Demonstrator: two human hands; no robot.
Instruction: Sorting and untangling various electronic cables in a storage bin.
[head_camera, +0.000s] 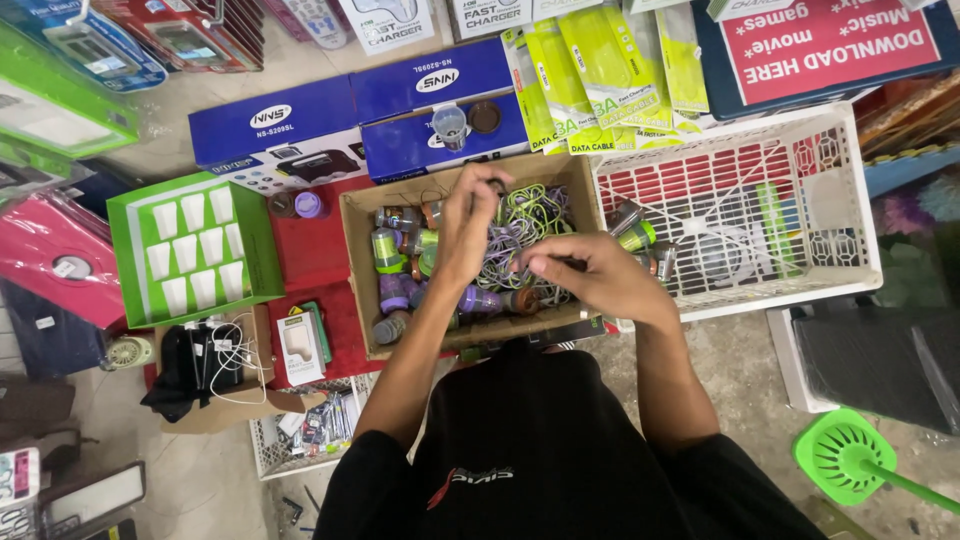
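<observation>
Left hand (465, 225) pinches a dark small part above the cardboard box (357, 265); right hand (590, 275) grips cords (525, 225) by the box's right rim; white basket (850, 215) just beyond.

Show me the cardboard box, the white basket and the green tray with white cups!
cardboard box (358, 270): head view, left wall.
white basket (860, 235): head view, right rim.
green tray (262, 240): head view, right edge.
</observation>
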